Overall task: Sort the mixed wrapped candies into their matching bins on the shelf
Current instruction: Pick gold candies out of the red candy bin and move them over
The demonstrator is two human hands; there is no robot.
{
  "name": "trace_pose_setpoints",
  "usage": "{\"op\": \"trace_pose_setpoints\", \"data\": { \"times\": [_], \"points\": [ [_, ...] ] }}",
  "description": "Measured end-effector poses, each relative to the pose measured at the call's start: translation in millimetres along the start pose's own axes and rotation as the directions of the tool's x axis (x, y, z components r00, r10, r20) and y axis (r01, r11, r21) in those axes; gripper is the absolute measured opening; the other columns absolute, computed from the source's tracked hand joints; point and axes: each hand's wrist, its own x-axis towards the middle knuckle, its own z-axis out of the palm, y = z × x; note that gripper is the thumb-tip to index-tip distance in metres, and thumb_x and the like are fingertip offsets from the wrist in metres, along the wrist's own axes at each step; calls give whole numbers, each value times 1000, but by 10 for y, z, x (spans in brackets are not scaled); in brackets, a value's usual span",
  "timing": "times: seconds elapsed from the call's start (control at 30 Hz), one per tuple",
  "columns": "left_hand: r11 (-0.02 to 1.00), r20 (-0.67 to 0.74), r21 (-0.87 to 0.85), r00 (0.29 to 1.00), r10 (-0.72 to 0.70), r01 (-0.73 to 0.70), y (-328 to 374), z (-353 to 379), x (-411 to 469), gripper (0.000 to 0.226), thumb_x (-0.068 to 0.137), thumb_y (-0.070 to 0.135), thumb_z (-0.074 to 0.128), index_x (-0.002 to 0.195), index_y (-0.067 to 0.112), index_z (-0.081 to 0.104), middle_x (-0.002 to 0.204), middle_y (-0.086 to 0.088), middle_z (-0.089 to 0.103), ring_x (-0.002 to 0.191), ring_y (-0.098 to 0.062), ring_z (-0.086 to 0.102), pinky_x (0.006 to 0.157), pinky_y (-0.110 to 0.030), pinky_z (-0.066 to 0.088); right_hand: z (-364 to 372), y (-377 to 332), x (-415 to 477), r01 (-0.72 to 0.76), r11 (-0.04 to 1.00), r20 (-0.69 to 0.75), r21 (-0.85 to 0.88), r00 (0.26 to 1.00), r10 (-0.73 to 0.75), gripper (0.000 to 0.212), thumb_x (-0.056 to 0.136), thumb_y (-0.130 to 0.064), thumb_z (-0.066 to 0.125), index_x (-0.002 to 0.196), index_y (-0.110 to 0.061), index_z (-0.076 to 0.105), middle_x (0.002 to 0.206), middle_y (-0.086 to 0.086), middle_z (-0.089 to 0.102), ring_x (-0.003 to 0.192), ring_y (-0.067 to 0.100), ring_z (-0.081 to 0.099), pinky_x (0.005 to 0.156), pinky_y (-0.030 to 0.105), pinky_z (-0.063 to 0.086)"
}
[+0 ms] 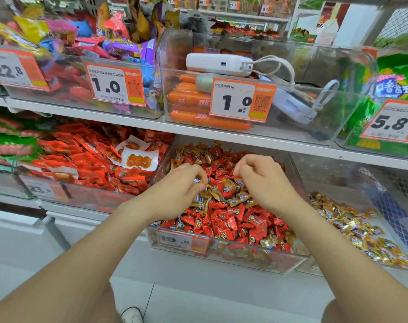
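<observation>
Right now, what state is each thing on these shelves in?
left hand: fingers curled, pinching a gold candy
right hand: fingers curled into the pile, grip unclear
middle bin: open-topped, heaped with mixed candies, red and gold
right bin: open-topped, partly filled with gold candies
sausage bin: open-topped, holds sausages, with a power bank on top

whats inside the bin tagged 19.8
Red candies mixed with gold candies, heaped. Left hand and right hand dig in, covering what lies under them; lower layers are mostly hidden.
</observation>
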Motion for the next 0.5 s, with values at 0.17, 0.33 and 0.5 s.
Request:
{"op": "trace_pose_setpoints", "data": {
  "times": [0.17, 0.33, 0.5],
  "points": [
    [998, 93, 62, 995, 20, -26, 10, 36, 17, 11, 106, 30, 56, 114, 30, 63, 107, 14, 61, 77, 4, 58, 69, -16, 42, -110, 108, -66, 118, 932, 241, -342, 970, -35, 7, 85, -33, 68, 86, -31, 75, 48, -10, 52, 46, 6, 48, 58, 31, 52],
    [992, 169, 113, 985, 31, -50, 52, 73, 25, 15, 99, 32, 70, 112, 33, 64, 117, 13, 57, 86, 7, 50, 74, -15, 37, -40, 146, -102, 204, 812, 319, -547, 947, -22, 31, 85, -53, 69, 111, -39, 77, 93, -23, 67, 93, 6, 63, 77, 33, 53],
    [993, 121, 116, 993, 10, -24, 96, 75, 29, 13, 104, 19, 59, 102, 32, 62, 114, 7, 49, 103, -6, 51, 89, -28, 45, -32, 139, -55, 159, 895, 244, -416, 968, -59, 24, 93, -38, 59, 74, -32, 72, 64, -12, 66, 62, 13, 64, 60, 34, 55]
  ]
}}
